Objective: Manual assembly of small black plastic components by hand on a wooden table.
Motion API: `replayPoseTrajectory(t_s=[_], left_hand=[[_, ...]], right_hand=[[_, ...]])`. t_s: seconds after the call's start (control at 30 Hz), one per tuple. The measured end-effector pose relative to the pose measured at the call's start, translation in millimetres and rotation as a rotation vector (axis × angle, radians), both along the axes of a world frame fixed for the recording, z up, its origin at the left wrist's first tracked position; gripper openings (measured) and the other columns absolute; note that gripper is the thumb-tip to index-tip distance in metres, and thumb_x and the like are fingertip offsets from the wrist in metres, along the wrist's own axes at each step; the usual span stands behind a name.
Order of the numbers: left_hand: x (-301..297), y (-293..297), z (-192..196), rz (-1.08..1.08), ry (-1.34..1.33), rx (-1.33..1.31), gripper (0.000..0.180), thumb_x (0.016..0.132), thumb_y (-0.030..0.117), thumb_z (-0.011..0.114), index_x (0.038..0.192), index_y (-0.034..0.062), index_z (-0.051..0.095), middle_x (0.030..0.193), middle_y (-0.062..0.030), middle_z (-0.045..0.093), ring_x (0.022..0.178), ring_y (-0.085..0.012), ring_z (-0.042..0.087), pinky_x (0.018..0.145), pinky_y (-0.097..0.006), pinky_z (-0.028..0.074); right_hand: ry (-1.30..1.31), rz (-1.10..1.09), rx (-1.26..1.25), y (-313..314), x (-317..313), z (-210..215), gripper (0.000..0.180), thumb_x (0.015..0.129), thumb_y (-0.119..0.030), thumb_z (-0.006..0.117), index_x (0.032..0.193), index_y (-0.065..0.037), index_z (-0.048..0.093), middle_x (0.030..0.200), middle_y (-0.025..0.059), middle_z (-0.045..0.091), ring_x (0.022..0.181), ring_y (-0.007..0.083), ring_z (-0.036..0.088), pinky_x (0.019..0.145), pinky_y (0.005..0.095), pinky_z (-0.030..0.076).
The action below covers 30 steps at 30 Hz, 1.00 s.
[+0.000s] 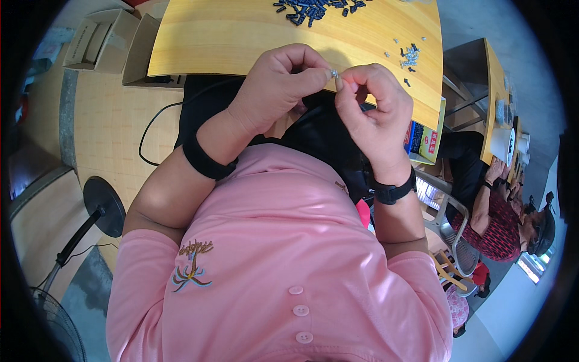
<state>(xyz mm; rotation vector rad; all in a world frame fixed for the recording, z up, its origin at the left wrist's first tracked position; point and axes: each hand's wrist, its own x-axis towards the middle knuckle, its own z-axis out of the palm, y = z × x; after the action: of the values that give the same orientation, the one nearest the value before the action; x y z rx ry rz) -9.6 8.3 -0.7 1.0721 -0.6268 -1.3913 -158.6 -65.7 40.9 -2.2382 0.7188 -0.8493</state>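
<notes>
My left hand (pixel 280 87) and my right hand (pixel 374 111) meet just in front of the near edge of a yellow wooden table (pixel 241 36). Between their pinched fingertips sits one tiny silver part (pixel 333 73); both hands touch it. A black band wraps each wrist. On the table's far side lies a heap of small dark blue parts (pixel 313 9). A small cluster of silver and dark bits (pixel 410 57) lies to the right, near the table's edge.
Open cardboard boxes (pixel 99 39) stand on the floor at the left. A black fan stand (pixel 102 208) and cable lie at lower left. Another person in a red patterned top (pixel 503 226) sits at a second table (pixel 494 90) on the right.
</notes>
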Motion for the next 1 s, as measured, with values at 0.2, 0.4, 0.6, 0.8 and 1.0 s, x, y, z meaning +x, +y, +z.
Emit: replayPoseTrajectory(t_s=[0.2, 0.4, 0.6, 0.8, 1.0], left_hand=[[-2.5, -2.3, -0.3, 0.041, -0.064, -0.052, 0.008, 0.087, 0.011, 0.060, 0.089, 0.0030, 0.059, 0.070, -0.0011, 0.059, 0.057, -0.0081, 0.058, 0.053, -0.021, 0.047], [-1.6, -2.7, 0.9, 0.015, -0.136, -0.093, 0.004, 0.085, 0.007, 0.059, 0.086, 0.0035, 0.059, 0.070, -0.0008, 0.059, 0.058, -0.0071, 0.057, 0.054, -0.021, 0.047], [-1.8, -2.0, 0.4, -0.019, -0.202, -0.076, 0.004, 0.085, 0.007, 0.060, 0.085, 0.0036, 0.059, 0.069, -0.0002, 0.059, 0.058, -0.0064, 0.058, 0.055, -0.020, 0.046], [-4.7, -2.0, 0.9, 0.017, -0.311, -0.098, 0.004, 0.084, 0.007, 0.062, 0.083, 0.0046, 0.058, 0.068, 0.0012, 0.059, 0.057, -0.0057, 0.057, 0.054, -0.019, 0.046], [-6.7, -2.2, -0.1, 0.104, -0.469, -0.140, 0.005, 0.080, 0.005, 0.064, 0.079, 0.0036, 0.059, 0.065, 0.0044, 0.053, 0.059, -0.0015, 0.049, 0.054, -0.018, 0.040]], right_hand=[[-0.002, 0.017, -0.199, -0.7, 3.9, -1.0, 0.008, 0.070, -0.003, 0.066, 0.072, -0.006, 0.059, 0.063, 0.0073, 0.053, 0.057, 0.0247, 0.052, 0.053, 0.0321, 0.042], [0.015, 0.010, -0.026, -1.2, 0.3, -0.5, 0.008, 0.072, -0.004, 0.068, 0.073, -0.005, 0.060, 0.061, 0.0056, 0.052, 0.054, 0.0193, 0.051, 0.049, 0.0284, 0.041], [-0.002, -0.011, 0.121, -4.4, -1.7, -2.8, 0.008, 0.074, -0.006, 0.069, 0.077, -0.004, 0.062, 0.061, 0.0036, 0.053, 0.054, 0.0133, 0.050, 0.049, 0.0233, 0.041], [-0.004, 0.000, 0.142, -5.4, 0.2, -0.4, 0.006, 0.076, -0.007, 0.069, 0.081, -0.004, 0.066, 0.064, 0.0040, 0.057, 0.055, 0.0116, 0.053, 0.049, 0.0225, 0.042], [0.064, 0.000, 0.036, -5.0, 2.2, 0.6, 0.004, 0.078, -0.007, 0.067, 0.079, -0.003, 0.066, 0.063, 0.0064, 0.057, 0.055, 0.0130, 0.056, 0.049, 0.0248, 0.044]])
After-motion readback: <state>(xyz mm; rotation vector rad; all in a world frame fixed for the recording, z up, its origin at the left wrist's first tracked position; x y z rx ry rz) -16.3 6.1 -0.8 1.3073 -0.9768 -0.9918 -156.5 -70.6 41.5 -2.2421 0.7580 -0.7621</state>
